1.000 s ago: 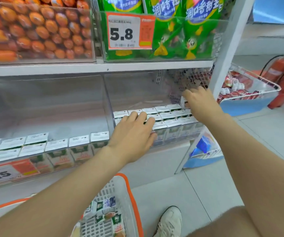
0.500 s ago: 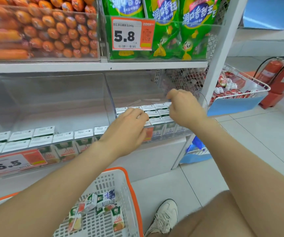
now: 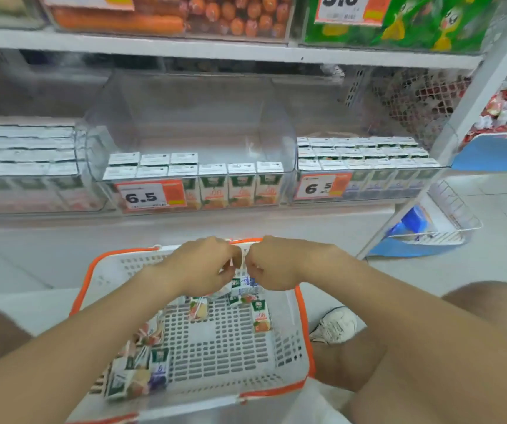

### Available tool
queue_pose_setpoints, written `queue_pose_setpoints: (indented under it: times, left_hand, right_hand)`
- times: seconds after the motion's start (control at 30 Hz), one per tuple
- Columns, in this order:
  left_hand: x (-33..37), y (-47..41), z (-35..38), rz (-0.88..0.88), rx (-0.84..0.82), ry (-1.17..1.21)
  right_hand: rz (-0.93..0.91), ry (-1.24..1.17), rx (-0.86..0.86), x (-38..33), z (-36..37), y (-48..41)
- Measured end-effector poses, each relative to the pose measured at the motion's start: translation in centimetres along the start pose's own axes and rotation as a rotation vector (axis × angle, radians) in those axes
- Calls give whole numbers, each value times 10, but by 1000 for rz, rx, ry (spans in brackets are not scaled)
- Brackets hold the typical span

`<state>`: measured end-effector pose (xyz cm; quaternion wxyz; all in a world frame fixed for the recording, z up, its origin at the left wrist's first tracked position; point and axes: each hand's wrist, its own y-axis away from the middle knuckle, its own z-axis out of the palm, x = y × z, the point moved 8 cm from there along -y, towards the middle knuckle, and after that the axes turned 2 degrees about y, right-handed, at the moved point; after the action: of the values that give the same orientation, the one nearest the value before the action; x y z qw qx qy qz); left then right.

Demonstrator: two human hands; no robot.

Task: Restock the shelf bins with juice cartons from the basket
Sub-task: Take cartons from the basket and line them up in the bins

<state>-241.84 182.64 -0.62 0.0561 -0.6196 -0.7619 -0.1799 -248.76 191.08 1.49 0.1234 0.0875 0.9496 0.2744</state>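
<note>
Both hands meet over the far end of the basket (image 3: 302, 313), a white plastic one with an orange rim that sits on the floor between the knees. From my feed, the left hand (image 3: 203, 267) and right hand (image 3: 279, 264) are knuckle to knuckle with fingers curled downward. I cannot tell whether either holds anything.

Juice cartons (image 3: 243, 287) lie just beneath the hands, one orange-fruit carton (image 3: 260, 316) lies near the right wall, and more are heaped in the near-left corner (image 3: 136, 371).

On the shelf above, the middle bin (image 3: 185, 117) holds a partial double row behind a 6.5 price tag (image 3: 149, 197), while the right bin (image 3: 365, 154) is packed in three rows. A white shoe (image 3: 334, 327) shows beside the basket.
</note>
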Motion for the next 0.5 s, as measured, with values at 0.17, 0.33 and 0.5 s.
queue_pose_setpoints:
  times: [0.17,0.33,0.5]
  left_hand:
    - [-56,12,56,-152,-71,29]
    - [-94,4,109,-266,-57,83]
    - [-114,-11,163,-284,-107,102]
  right_hand:
    - [84,45,-91,2,60,-54]
    - [249,44,-135,32,118,-91]
    - [311,2,-94,60,148,-111]
